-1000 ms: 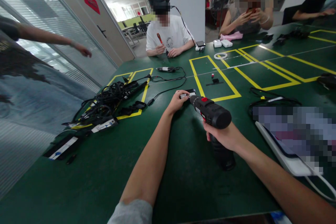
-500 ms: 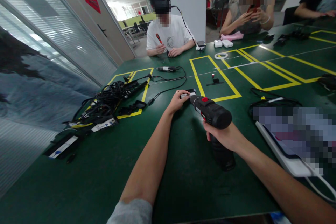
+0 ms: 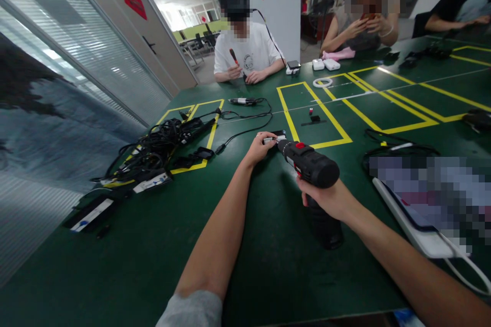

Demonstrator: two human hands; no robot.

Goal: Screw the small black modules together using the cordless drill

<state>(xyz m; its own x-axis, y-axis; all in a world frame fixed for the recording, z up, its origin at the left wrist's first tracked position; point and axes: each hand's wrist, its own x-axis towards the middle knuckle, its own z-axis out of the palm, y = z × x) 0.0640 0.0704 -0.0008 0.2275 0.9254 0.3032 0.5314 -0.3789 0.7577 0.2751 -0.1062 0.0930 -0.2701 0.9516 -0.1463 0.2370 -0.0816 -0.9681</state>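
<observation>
My right hand (image 3: 330, 198) is wrapped round the grip of a black cordless drill (image 3: 312, 166) with a red switch on top. The drill's nose points away from me at a small black and white object (image 3: 276, 136) lying on the green table (image 3: 126, 260). My left hand (image 3: 260, 148) is closed on that small object, pinching it at the drill's tip. What the object is I cannot make out.
A tangle of black cables and adapters (image 3: 161, 145) lies to the left inside yellow tape lines (image 3: 326, 112). A white device with a cord (image 3: 418, 227) lies at the right. Across the table a person in a white shirt (image 3: 245, 51) holds a screwdriver; two more people sit far right.
A bystander's outstretched arm at the far left has withdrawn from view. My hands and the drill have stayed in place.
</observation>
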